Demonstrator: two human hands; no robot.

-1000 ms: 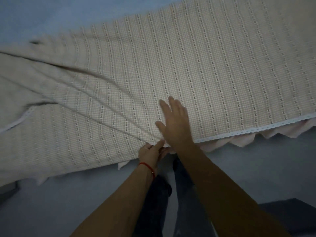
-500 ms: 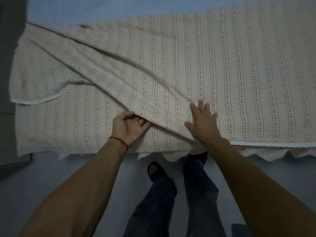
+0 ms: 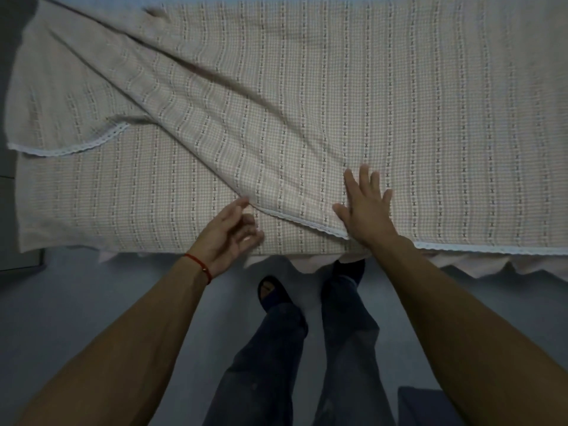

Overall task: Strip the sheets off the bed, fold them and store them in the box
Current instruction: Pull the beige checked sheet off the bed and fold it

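From the head camera I looked down on the beige checked sheet with pale vertical stripes and a white lace edging (image 3: 307, 103), which covered the bed across the whole upper half of the frame. Its upper layer was folded over diagonally, with long creases running from the upper left down toward the centre, and its lace hem ran from the centre down to the right edge of the frame. A second stretch of lace curled at the left side, over the lower layer of the same fabric.

My right hand (image 3: 365, 210) lay flat on the upper layer just right of centre, fingers straight and spread, pressing the cloth beside the hem. My left hand (image 3: 229, 236), with a thin red cord bracelet (image 3: 199, 265) at the wrist, hung left of it with its fingers loosely curled; I saw the thumb tip touch the corner of the folded layer, but the hand gripped nothing that I could make out.

Below the bed edge a pale pink scalloped valance (image 3: 476, 265) hung over the grey floor (image 3: 92, 302). My legs in dark trousers (image 3: 307, 364) filled the bottom centre.
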